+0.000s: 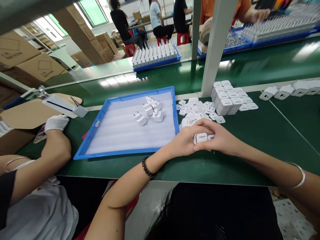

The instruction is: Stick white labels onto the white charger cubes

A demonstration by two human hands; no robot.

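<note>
My left hand and my right hand meet over the near part of the bench, fingers curled around white plastic charger caps. Two printed faces show side by side between the fingers; how many pieces lie behind them is hidden. Just beyond my hands spreads a loose pile of white caps. Neat stacks of printed caps stand behind and to the right of that pile. To the left, several white plug chargers with pins up sit in a blue-rimmed tray lined with white foam.
White charger housings stand in a row at the right. A metal post rises behind the stacks. At the left, a co-worker's gloved hand is beside a white box-shaped fixture. Filled blue trays stand across the green bench.
</note>
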